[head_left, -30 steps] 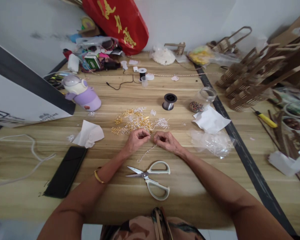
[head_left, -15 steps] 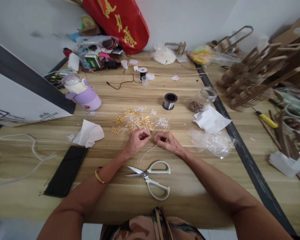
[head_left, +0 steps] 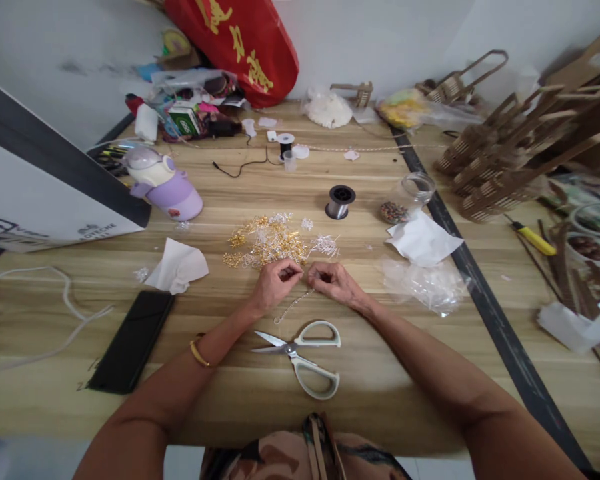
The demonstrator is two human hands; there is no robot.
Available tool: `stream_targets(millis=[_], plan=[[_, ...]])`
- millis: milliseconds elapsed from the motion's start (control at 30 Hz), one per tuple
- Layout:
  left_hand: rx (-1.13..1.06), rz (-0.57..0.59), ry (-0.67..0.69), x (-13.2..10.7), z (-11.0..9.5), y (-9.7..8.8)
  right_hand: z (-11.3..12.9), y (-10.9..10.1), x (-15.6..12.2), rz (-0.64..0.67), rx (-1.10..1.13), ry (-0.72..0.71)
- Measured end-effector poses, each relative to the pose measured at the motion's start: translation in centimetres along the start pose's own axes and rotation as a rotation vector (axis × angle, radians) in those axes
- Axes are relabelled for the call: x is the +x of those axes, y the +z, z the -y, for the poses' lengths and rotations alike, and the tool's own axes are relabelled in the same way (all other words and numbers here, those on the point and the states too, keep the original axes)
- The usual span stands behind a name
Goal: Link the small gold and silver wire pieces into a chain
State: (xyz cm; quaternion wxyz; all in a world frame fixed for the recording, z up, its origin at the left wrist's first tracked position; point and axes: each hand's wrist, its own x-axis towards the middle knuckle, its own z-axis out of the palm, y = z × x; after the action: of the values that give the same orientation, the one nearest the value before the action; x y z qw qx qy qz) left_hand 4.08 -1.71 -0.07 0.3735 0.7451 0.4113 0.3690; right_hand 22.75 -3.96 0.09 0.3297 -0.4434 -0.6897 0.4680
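Fingertips of my left hand point(head_left: 277, 283) are pinched together in front of the bead pile; whatever they grip is too small to make out. Close beside it, my right hand point(head_left: 336, 283) is closed on the upper end of a thin silvery chain point(head_left: 294, 307). The chain's lower end, with a small ring or clasp, lies on the wood toward the scissors. Gold and silver beads and findings point(head_left: 270, 241) are heaped just beyond both hands, with silvery pins point(head_left: 325, 245) at their right. White-handled scissors point(head_left: 291, 349) lie spread apart nearer my body.
A wire spool point(head_left: 340, 201) stands behind the beads. To the right are a glass jar point(head_left: 417, 190), white paper point(head_left: 424, 240) and clear plastic bags point(head_left: 427, 285). At left lie a black phone point(head_left: 133, 343) and crumpled paper point(head_left: 177, 265); a purple bottle point(head_left: 175, 193) stands behind.
Both hands stay almost in place, fingertips still close together. The chain, beads and scissors look unmoved.
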Motion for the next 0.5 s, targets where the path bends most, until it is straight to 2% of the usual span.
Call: stream_targets(millis=[500], plan=[[0.01,-0.013,0.008,0.07,0.11,-0.02,0.14,-0.02,0.03,0.0,-0.017,-0.005]])
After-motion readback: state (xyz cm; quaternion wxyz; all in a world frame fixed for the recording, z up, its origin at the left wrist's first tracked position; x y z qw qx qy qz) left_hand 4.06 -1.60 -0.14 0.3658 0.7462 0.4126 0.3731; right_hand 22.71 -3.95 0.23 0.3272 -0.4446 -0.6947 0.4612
